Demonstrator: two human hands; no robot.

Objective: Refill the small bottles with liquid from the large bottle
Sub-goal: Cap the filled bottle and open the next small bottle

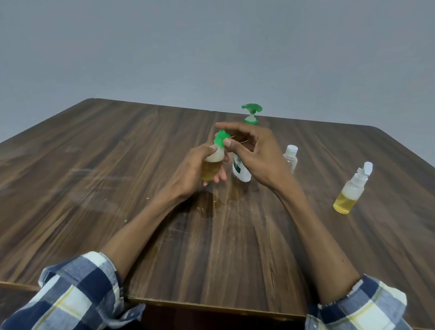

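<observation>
the left hand [197, 163] is wrapped around a small bottle [212, 168] at the centre of the frame, its grip closed on the body with the fingers curled round the far side. the bottle is lifted off the counter [104, 181], roughly upright with its top leaning a little toward the upper right, and holds amber liquid in its lower part. on its neck sits a green cap [221, 139].

the right hand [254, 155] comes in from the right, just beside the cap. its thumb tip [227, 142] touches the cap's right edge while the index finger arches over the top; the grip is narrow, a loose pinch about the cap, but whether it truly clamps it cannot be told.

the relation that matters: the cap lies just left of the right fingertips, and the bottle's long axis runs up from the left palm toward them. so the right hand is the one placed to turn the cap about that axis while the left holds the body steady. i judge this to be capping or uncapping; which, the frame does not say.

behind the hands, partly hidden, stands the large bottle [241, 169] with a green pump [252, 110]. to the right stand a clear small bottle [290, 158] with a white cap and, nearer the right edge, a spray bottle [348, 194] partly filled with amber liquid. a wet patch [207, 206] shines on the counter below the hands.
</observation>
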